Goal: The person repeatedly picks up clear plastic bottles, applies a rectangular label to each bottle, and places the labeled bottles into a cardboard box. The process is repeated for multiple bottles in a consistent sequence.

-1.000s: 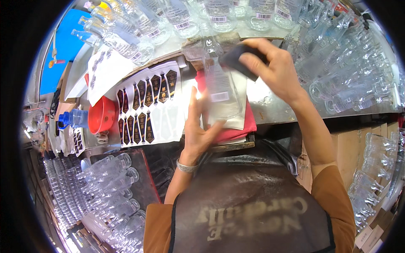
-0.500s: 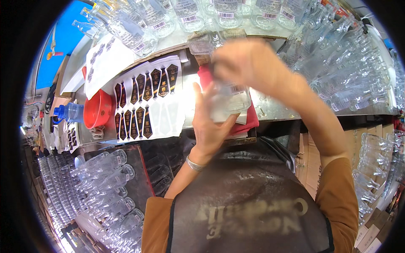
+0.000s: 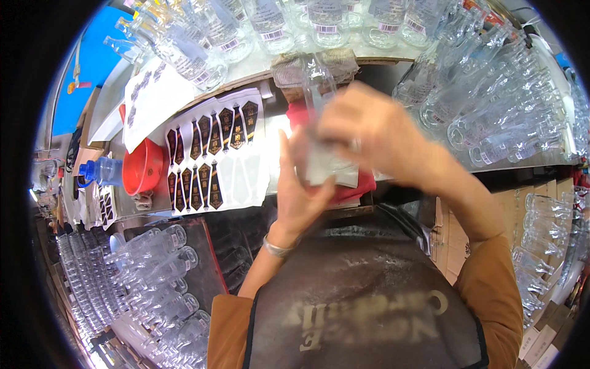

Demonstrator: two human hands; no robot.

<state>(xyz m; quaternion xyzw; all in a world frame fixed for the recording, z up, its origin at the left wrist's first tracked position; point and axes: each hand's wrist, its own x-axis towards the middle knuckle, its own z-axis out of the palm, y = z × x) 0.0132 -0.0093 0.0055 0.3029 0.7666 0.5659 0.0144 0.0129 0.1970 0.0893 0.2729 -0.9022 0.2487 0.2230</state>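
Clear glass bottle (image 3: pixel 319 85), lower end grasped by left hand (image 3: pixel 297 198); blurred right hand (image 3: pixel 367 130) hides its middle, grip indeterminable. Leftward: round red plastic bowl (image 3: pixel 141 169).

At the back of the table (image 3: pixel 278 114), a row of bottles (image 3: pixel 326 24). To the right, a dense cluster of more bottles (image 3: pixel 510 92). At the middle front, a cloth (image 3: pixel 367 183); on it, paper (image 3: pixel 347 176); on that, a lying bottle (image 3: pixel 318 79), left hand (image 3: pixel 298 200) at its left, right hand (image 3: pixel 369 126) over it, its neck over a pad (image 3: pixel 287 72). Left of these, a sticker sheet (image 3: pixel 215 154), then a bowl (image 3: pixel 140 172), then a jug (image 3: pixel 110 172). Behind the bowl, a second sheet (image 3: pixel 155 101). Before the table, bottles (image 3: pixel 157 270) at left and, at right, cartons (image 3: pixel 516 200) with further bottles (image 3: pixel 538 237) beyond
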